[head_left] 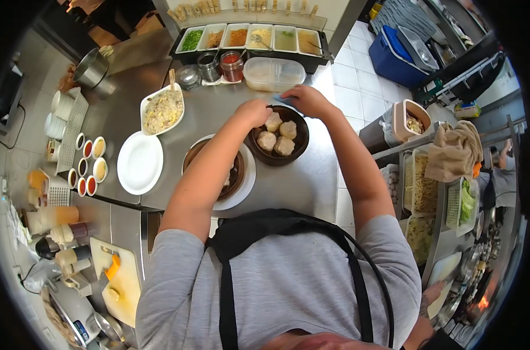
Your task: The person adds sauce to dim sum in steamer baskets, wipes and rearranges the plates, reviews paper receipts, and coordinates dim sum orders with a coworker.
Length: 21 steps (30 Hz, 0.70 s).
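A dark round steamer basket [279, 157] holding several pale dumplings [285, 146] sits on the steel counter before me. My left hand [254, 112] is closed at its far left rim, with the fingertips partly hidden. At the far right rim, my right hand [307, 101] is closed on a blue cloth [286, 100], pressed near the basket's edge. A second steamer basket [237, 185] rests on a white plate [251, 175] to the left. My left forearm covers much of it and its contents.
Left of the baskets lie an oval white plate [140, 163] and a dish of rice-like food [163, 111]. Small sauce cups [100, 147] stand farther left. Behind are a clear plastic container [275, 73], a jar of red sauce [232, 67] and a topping rack [250, 57].
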### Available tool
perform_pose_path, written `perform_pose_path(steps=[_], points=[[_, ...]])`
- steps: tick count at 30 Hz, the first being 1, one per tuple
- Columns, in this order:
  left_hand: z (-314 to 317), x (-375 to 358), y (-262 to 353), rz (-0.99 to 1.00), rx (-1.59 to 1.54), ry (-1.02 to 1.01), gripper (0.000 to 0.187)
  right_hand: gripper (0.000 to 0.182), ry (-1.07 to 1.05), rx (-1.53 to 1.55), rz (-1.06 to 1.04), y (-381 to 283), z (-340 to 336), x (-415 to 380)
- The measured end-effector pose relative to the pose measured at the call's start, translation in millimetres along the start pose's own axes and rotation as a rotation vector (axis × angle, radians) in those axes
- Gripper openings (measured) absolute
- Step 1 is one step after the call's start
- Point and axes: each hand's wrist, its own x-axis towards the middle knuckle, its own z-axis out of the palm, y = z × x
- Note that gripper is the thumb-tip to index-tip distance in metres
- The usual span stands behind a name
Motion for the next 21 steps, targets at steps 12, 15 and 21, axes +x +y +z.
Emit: perform_pose_path(steps=[12, 15, 21], points=[[13, 14, -25, 0.021, -0.235, 0.015, 0.027, 0.025, -0.193, -0.076, 0.063, 9, 2, -14], [18, 16, -28, 0.030, -0.242, 0.046, 0.027, 0.021, -0.053, -0.003, 0.168, 10, 5, -54], [-6, -15, 19, -0.347, -0.236, -0.245, 0.030, 0.013, 0.106, 0.360, 0.290, -5, 2, -145]])
